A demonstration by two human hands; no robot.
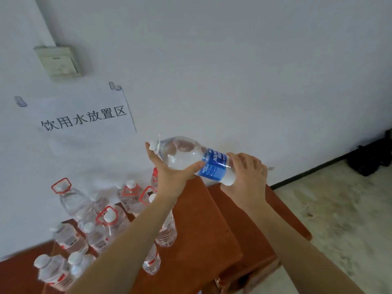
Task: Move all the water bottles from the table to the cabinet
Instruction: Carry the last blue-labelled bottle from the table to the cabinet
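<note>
Fingers: the left hand (169, 179) wraps the shoulder of the clear plastic water bottle with a blue label (186, 155), thumb on the near side and fingertips up by its white cap (154, 144); the right hand (246, 172) curls round the base end.
Bottle place: held in the air at frame centre, lying almost level with the cap toward the upper left, above the far edge of the red-brown wooden top (201, 219) and close to the white wall (233, 71).
Slip risk: smooth plastic held level by its two ends; if one hand lets go before the other has the weight, it will likely swing down and drop.
Knock risk: the left forearm crosses over the crowd of clear white-capped bottles, some with red carry handles (95, 225), at lower left; lowering that arm could topple the nearest ones like skittles.
Edges: the wooden top shows a seam running up the middle, and its right edge falls away to the grey speckled floor (339, 209); a bottle set near either may tip.
Open room: bare wood lies lower centre, right of the crowd.
</note>
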